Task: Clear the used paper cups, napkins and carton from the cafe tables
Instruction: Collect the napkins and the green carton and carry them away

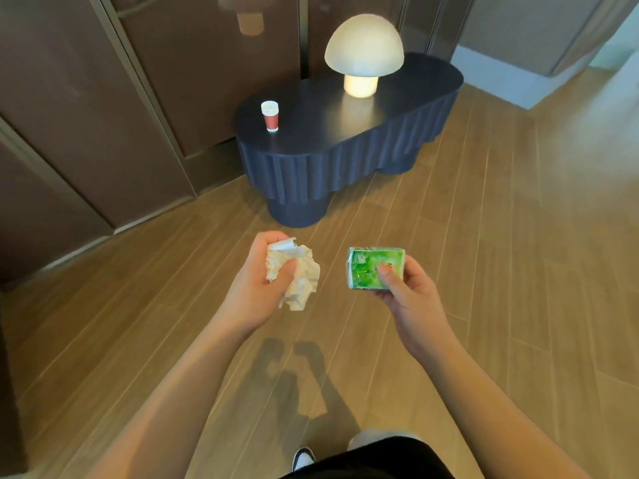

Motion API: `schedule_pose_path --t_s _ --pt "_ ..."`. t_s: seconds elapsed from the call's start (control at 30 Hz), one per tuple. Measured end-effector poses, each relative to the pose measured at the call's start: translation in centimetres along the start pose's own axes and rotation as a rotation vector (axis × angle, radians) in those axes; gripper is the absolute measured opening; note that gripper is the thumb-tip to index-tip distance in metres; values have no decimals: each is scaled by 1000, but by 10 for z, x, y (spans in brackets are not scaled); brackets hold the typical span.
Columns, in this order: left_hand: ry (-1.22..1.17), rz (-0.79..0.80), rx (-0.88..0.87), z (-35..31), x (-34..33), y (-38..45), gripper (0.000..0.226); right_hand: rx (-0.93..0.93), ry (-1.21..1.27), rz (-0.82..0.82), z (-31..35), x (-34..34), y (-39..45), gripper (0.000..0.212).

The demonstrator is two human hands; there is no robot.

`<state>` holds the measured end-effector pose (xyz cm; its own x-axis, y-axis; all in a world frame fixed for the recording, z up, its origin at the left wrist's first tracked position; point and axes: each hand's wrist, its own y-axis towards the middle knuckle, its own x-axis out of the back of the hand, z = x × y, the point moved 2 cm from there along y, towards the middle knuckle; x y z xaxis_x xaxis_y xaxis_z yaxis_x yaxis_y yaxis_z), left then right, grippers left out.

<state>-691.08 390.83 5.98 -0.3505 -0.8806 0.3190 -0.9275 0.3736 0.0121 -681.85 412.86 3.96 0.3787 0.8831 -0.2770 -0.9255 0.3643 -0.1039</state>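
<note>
While left hand (257,271) grips napkin (297,271) | right hand (406,288) holds carton (370,267)

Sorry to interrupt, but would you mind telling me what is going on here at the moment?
A person is clearing up cafe rubbish. Their left hand grips a crumpled white napkin, and their right hand holds a green drink carton. Both are carried above the wooden floor. Ahead, a stack of red paper cups stands on the dark low table beside a lit mushroom lamp, not yet collected.
</note>
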Motion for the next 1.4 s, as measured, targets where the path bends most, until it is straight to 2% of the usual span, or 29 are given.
schedule_pose_path --t_s 0.23,0.37,0.5,0.63,0.7,1.0,1.13,1.23,1.33,1.4 --pt "37 8 4 6 -15 125 34 0 15 33 5 11 136 17" --pt "65 -9 26 -3 -35 205 46 -11 7 72 17 22 221 17" --pt "55 -53 68 -12 -49 283 32 2 -19 95 37 32 302 22" --pt "63 -86 105 -13 -51 348 51 -32 -11 98 46 33 373 16" --pt "110 -112 122 -10 -46 377 58 -33 -12 107 47 27 403 17" --pt "89 -201 114 28 2 522 58 -43 -67 125 29 -28 559 20" --pt "23 -145 112 40 29 589 52 -44 -102 113 30 -65 626 22" --pt "-41 -74 146 43 43 637 39 -54 -100 101 32 -85 668 33" --pt "-20 -25 186 43 53 678 35 -70 -130 98 30 -95 704 25" --pt "84 -26 176 46 60 703 33 -78 -145 92 28 -98 729 21"
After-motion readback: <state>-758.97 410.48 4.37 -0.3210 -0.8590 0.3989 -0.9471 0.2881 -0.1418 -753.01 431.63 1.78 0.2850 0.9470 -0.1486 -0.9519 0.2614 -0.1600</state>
